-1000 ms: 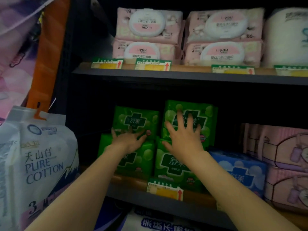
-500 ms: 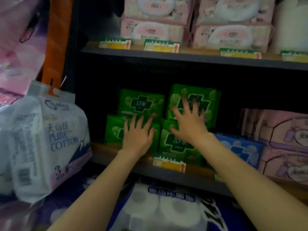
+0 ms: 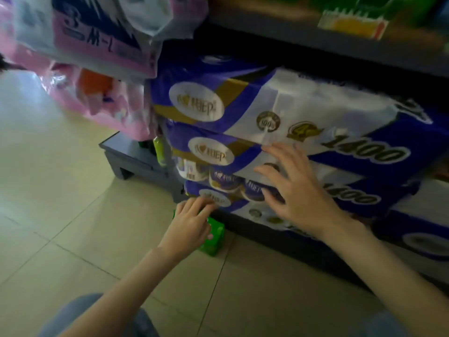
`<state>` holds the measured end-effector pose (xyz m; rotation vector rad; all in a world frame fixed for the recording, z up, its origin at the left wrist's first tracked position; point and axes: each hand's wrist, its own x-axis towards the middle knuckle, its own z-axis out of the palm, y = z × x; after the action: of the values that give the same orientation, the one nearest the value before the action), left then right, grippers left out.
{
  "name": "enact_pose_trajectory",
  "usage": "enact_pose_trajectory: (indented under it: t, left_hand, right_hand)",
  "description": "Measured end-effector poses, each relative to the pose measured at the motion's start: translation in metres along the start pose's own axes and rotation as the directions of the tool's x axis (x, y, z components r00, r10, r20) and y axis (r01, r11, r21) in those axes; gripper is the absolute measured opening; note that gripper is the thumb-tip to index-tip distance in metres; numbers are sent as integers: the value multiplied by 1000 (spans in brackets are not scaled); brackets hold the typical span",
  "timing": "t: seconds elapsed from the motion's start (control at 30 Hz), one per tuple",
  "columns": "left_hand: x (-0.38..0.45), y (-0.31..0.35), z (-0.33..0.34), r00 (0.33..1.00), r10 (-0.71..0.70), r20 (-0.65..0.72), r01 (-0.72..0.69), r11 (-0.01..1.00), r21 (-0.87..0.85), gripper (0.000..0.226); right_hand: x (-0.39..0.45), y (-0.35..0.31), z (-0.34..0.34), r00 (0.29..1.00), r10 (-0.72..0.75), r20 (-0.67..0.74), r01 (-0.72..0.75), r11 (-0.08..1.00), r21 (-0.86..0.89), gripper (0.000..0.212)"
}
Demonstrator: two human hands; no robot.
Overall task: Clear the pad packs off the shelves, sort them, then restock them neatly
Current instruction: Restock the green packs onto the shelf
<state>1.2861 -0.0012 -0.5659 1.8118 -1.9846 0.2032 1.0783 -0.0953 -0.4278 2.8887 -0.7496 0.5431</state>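
A green pad pack (image 3: 214, 240) stands on the tiled floor against the dark base of the shelf unit. My left hand (image 3: 188, 226) lies over its top and left side, fingers curled on it, hiding most of the pack. My right hand (image 3: 295, 190) hovers higher and to the right, fingers spread and holding nothing, in front of the stacked toilet-roll packs. At the top right edge, blurred green packs (image 3: 369, 4) sit on the shelf (image 3: 291, 37) behind a yellow price tag (image 3: 352, 25).
Large purple-and-white toilet-roll packs (image 3: 279, 105) fill the bottom level. Pink packs (image 3: 109, 110) and a white-and-pink pack (image 3: 97, 37) hang over at the upper left. A grey plinth corner (image 3: 131, 156) juts onto the beige tiled floor (image 3: 60, 203). My knees in jeans (image 3: 102, 317) show at the bottom.
The view has swung down from the shelf to the floor. Both hands have left the green packs on the shelf; my left hand now rests on a green pack on the floor.
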Motion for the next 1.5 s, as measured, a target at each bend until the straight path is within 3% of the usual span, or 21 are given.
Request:
enact_pose_trajectory:
  t: [0.07, 0.13, 0.27, 0.4, 0.5, 0.57, 0.7, 1.03, 1.17, 1.27, 1.37, 1.43, 1.5]
  left_hand:
    - [-16, -15, 32, 971, -132, 201, 130, 991, 22, 44]
    - [-20, -21, 56, 891, -247, 380, 232, 969, 85, 57]
    - [-24, -26, 106, 706, -239, 666, 119, 968, 221, 68]
    - [-21, -22, 138, 569, -248, 784, 41, 961, 274, 71]
    - [-16, -22, 155, 514, -300, 804, 71, 948, 309, 74]
    - [-15, -18, 163, 526, -337, 781, 111, 937, 330, 72]
    - [-12, -9, 169, 652, -321, 687, 14, 911, 413, 59]
    - [-11, -17, 173, 702, -356, 617, -4, 864, 503, 77]
    - [8, -17, 158, 707, -268, 654, 122, 958, 261, 84]
    - [37, -3, 122, 718, -150, 679, 278, 957, -83, 81]
    - [60, 11, 75, 691, 44, 722, 439, 768, -467, 69]
    - [73, 16, 40, 655, 111, 748, 506, 670, -543, 66]
    - [87, 20, 0, 647, 152, 747, 514, 636, -575, 65]
  right_hand:
    - [-9, -1, 10, 999, 48, -12, -48, 999, 3, 37]
    - [-18, 0, 17, 995, 104, -2, -104, 994, 45, 38]
    - [-51, -3, 54, 968, 95, 231, -87, 995, -43, 47]
    - [-68, -4, 91, 843, 174, 509, -79, 976, -203, 68]
    - [-66, 4, 102, 827, 250, 503, -129, 956, -263, 71]
    - [-61, 4, 108, 813, 282, 510, -168, 951, -258, 70]
    - [-67, -2, 126, 742, 242, 625, -142, 968, -206, 68]
    - [-71, -7, 151, 660, 250, 708, -238, 964, -119, 67]
    - [-72, -2, 148, 619, 272, 737, -416, 909, 14, 80]
    - [-72, 1, 144, 597, 248, 763, -489, 866, 102, 101]
    - [-65, 6, 127, 627, 242, 740, -510, 846, 155, 114]
    - [-54, 9, 101, 673, 227, 704, -508, 833, 218, 113]
    - [-40, 10, 66, 725, 225, 651, -484, 839, 248, 106]
